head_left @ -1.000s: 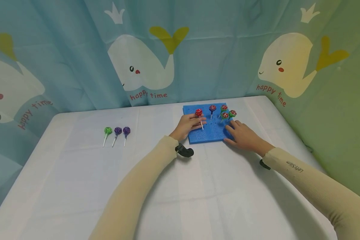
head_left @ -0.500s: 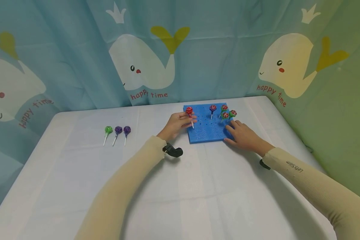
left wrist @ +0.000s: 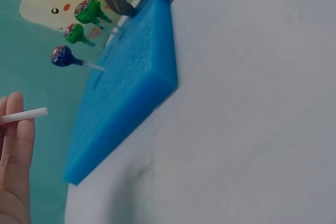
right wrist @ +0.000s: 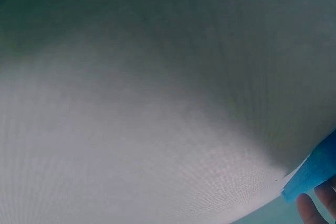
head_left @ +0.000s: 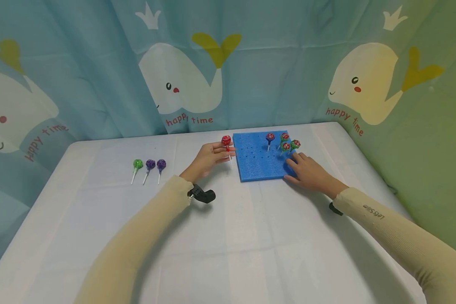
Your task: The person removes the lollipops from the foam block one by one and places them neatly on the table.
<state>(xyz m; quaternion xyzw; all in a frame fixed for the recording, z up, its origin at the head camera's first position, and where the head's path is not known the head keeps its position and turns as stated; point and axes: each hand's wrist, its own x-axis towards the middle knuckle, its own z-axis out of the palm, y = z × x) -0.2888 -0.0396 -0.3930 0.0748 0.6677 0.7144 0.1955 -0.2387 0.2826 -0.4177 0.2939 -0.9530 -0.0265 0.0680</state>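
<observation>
My left hand (head_left: 208, 158) pinches a red-wrapped lollipop (head_left: 226, 140), head up, just left of the blue foam board (head_left: 255, 169). In the left wrist view its white stick (left wrist: 26, 114) pokes out past the left fingers (left wrist: 14, 145), clear of the board. At the board's near right corner my right hand (head_left: 309, 174) grips the edge, thumb at the front side and fingers curled at the right side. A blue-purple lollipop (head_left: 270, 137) and several green ones (head_left: 295, 144) stand upright in the board. Rows of small holes mark its top.
On the white table (head_left: 228, 236), left of the board, lie a green lollipop (head_left: 137, 164) and two purple lollipops (head_left: 150, 164), sticks toward me. A blue curtain (head_left: 270, 84) with whale prints hangs behind the table's far edge.
My left hand has carried the red lollipop leftward, from above the board to beside its left edge. The right hand and the board stay where they were.
</observation>
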